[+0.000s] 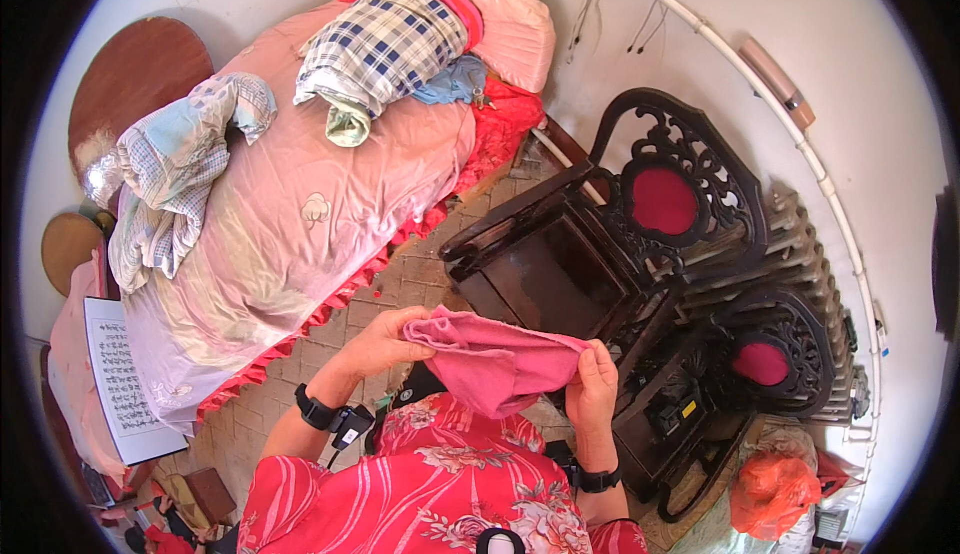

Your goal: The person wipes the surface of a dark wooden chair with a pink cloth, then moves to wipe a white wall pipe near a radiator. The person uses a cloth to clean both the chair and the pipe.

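A pink cloth (502, 362) is stretched between my two hands in front of my chest. My left hand (386, 344) pinches its left corner, with thumb and fingers closed on the fabric. At the other corner, my right hand (594, 385) holds the cloth the same way. The cloth sags in the middle and shows a fold or hem near its left end. Black straps with small devices sit on both wrists.
Ahead and left stands a bed with a pink sheet (337, 171), a rolled plaid bedding bundle (382, 43) and a crumpled quilt (176, 156). Dark carved wooden chairs (555, 272) stand right, before a radiator (806, 254). A red plastic bag (776, 494) lies lower right.
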`<state>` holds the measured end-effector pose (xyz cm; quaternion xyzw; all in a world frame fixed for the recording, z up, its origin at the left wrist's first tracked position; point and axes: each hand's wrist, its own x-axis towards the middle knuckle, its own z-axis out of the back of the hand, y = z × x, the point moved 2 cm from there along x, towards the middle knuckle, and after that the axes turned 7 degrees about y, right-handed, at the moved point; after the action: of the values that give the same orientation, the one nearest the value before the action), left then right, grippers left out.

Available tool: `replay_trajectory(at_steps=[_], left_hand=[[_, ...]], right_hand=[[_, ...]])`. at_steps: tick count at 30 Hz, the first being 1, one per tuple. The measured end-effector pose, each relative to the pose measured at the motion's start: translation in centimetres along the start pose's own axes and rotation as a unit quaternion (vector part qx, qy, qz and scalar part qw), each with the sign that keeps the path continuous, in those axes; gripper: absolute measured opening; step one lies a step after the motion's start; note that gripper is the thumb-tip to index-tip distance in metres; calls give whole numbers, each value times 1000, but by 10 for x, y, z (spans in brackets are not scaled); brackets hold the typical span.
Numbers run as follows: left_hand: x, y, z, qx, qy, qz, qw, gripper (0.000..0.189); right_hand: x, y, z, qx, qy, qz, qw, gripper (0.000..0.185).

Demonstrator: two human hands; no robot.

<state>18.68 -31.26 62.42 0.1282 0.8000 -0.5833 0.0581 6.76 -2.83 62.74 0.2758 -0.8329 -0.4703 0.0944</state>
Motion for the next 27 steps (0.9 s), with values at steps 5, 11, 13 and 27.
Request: replay_trajectory(at_steps=[5,11,13,27], left_hand=[[10,3,70,17,-3,19,1000,32],[36,-33,236,110,-53,14,992,25],[38,-45,284,37,-91,34,995,28],[129,-124,384,-233,80,-53,968,35]], right_hand=[[48,-15,-39,-21,5,20,1000,22],[153,-53,-108,-22,-76,84,993,22],[185,-63,-120,8,-162,119,979,22],[270,-51,-181,-76,-195,146,967,23]])
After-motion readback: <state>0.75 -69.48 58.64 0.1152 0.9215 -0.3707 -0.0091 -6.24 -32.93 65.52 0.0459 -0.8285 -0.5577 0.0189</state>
